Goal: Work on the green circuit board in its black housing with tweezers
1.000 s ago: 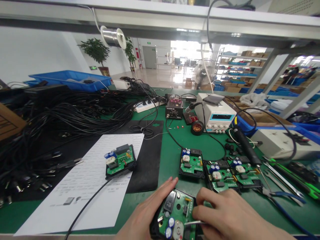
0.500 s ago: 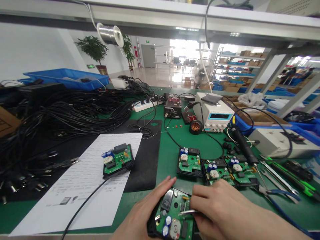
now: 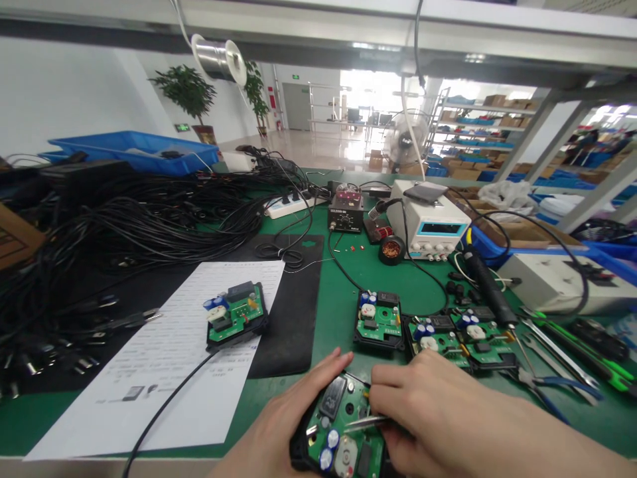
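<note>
Green work mat (image 3: 343, 312) spread across the bench. At ten o'clock, one heap of black cables (image 3: 124, 232); at eight, one printed sheet (image 3: 164, 372). Five circuit boards counted: one on that sheet, three in a row at three o'clock, one held circuit board (image 3: 343, 425) at six. Left hand (image 3: 283, 425) cupped against its left edge, fingers together. Right hand (image 3: 438, 418) pinching one pair of tweezers (image 3: 365, 421) over it.

walls white | floor (image 3: 318, 149) glossy, sunlit | potted plant (image 3: 188, 93) | shelving (image 3: 478, 119) right
</note>
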`<move>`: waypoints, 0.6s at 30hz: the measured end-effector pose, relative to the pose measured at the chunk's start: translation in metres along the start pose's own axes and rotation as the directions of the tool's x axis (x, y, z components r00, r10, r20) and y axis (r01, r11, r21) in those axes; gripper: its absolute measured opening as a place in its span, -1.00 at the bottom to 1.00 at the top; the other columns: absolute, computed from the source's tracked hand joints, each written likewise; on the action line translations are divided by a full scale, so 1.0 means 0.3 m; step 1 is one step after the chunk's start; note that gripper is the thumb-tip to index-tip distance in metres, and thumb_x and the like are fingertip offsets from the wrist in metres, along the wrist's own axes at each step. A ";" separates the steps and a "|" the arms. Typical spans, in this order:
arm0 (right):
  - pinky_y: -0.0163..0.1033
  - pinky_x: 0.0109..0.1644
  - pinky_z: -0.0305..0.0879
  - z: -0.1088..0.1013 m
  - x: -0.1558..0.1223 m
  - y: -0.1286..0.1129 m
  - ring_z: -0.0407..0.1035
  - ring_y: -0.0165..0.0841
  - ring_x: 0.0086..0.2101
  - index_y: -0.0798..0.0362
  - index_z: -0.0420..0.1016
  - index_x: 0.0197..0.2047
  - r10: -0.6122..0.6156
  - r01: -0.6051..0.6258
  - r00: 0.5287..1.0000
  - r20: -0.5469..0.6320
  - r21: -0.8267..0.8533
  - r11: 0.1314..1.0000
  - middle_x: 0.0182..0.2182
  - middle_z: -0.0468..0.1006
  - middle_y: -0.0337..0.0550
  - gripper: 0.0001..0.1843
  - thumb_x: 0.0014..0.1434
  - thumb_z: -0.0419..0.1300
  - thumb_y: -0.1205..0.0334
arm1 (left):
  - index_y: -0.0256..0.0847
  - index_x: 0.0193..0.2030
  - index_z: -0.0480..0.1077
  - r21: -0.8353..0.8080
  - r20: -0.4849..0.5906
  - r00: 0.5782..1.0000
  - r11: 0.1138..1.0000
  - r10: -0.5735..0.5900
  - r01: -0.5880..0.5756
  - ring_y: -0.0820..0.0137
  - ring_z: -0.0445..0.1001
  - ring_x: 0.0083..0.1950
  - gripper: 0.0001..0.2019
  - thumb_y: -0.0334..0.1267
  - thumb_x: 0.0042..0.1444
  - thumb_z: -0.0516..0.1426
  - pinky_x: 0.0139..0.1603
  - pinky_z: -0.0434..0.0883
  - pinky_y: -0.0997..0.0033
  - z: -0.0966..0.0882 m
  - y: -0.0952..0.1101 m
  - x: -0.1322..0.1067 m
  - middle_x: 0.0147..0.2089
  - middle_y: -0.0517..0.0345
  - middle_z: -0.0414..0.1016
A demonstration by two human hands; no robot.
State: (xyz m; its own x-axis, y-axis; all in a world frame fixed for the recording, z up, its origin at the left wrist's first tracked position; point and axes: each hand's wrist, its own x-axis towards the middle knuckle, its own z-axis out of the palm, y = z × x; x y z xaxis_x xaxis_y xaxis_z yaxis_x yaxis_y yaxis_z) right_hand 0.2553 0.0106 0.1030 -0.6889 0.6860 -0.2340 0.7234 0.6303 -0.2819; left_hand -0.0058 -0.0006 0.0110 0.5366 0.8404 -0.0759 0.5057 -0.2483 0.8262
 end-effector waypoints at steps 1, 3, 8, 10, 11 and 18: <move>-0.16 -0.32 0.09 0.016 -0.003 -0.003 0.47 -0.34 -0.34 -0.11 0.49 -0.16 0.026 -0.025 0.999 -0.027 0.026 0.999 -0.18 0.59 -0.45 -0.79 0.20 0.33 0.39 | 0.37 0.55 0.02 -0.002 0.004 1.000 1.000 -0.006 0.006 0.21 0.31 0.52 0.14 -0.28 -0.05 0.53 0.53 0.26 0.18 -0.001 -0.002 -0.001 0.59 0.33 0.16; -0.19 -0.29 0.13 0.059 -0.012 -0.005 0.47 -0.34 -0.33 -0.09 0.49 -0.16 0.081 -0.069 0.990 -0.112 0.108 0.992 -0.18 0.59 -0.40 -0.74 0.13 0.28 0.46 | 0.39 0.55 0.03 -0.006 0.020 1.000 1.000 -0.007 0.007 0.19 0.31 0.53 0.13 -0.26 -0.04 0.53 0.53 0.26 0.15 -0.002 -0.010 -0.002 0.60 0.34 0.15; -0.29 -0.29 0.16 0.189 -0.016 0.009 0.43 -0.39 -0.35 -0.05 0.42 -0.29 0.193 -0.069 0.921 -0.338 0.345 0.936 -0.30 0.50 -0.37 -0.73 0.02 0.23 0.53 | 0.42 0.55 0.02 -0.023 0.032 0.999 1.000 0.003 -0.003 0.15 0.26 0.55 0.15 -0.21 -0.07 0.55 0.53 0.24 0.11 -0.001 -0.024 -0.001 0.60 0.36 0.14; -0.32 -0.32 0.16 0.232 -0.011 0.011 0.40 -0.41 -0.37 -0.03 0.37 -0.31 0.218 -0.068 0.901 -0.374 0.376 0.924 -0.33 0.45 -0.34 -0.74 0.00 0.21 0.53 | 0.41 0.55 0.03 -0.034 0.032 0.999 0.999 0.002 -0.001 0.15 0.26 0.55 0.15 -0.24 -0.08 0.55 0.54 0.24 0.12 0.000 -0.023 0.000 0.60 0.36 0.15; -0.32 -0.32 0.17 0.249 -0.010 0.010 0.39 -0.41 -0.37 -0.02 0.35 -0.31 0.235 -0.072 0.890 -0.391 0.389 0.919 -0.33 0.44 -0.32 -0.76 0.02 0.19 0.53 | 0.41 0.55 0.03 -0.038 0.033 0.999 0.999 0.000 0.002 0.15 0.27 0.55 0.17 -0.26 -0.09 0.55 0.54 0.24 0.12 0.000 -0.021 0.000 0.59 0.35 0.16; -0.32 -0.25 0.32 0.307 -0.051 0.012 0.44 -0.38 -0.31 -0.02 0.42 -0.17 0.220 -0.014 0.859 -0.462 0.408 0.913 -0.26 0.45 -0.23 -0.82 0.26 0.08 0.43 | 0.34 0.57 0.02 -0.078 0.039 0.999 0.996 -0.031 0.034 0.08 0.20 0.58 0.21 -0.31 -0.12 0.56 0.56 0.16 0.02 -0.001 -0.013 -0.006 0.62 0.26 0.10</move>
State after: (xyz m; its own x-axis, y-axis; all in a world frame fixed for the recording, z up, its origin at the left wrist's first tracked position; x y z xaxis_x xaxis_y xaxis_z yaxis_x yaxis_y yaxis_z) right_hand 0.2642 -0.0310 0.0199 -0.4114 0.8960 0.1670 0.6515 0.4173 -0.6335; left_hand -0.0090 -0.0011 0.0081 0.5461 0.8286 -0.1233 0.4695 -0.1809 0.8642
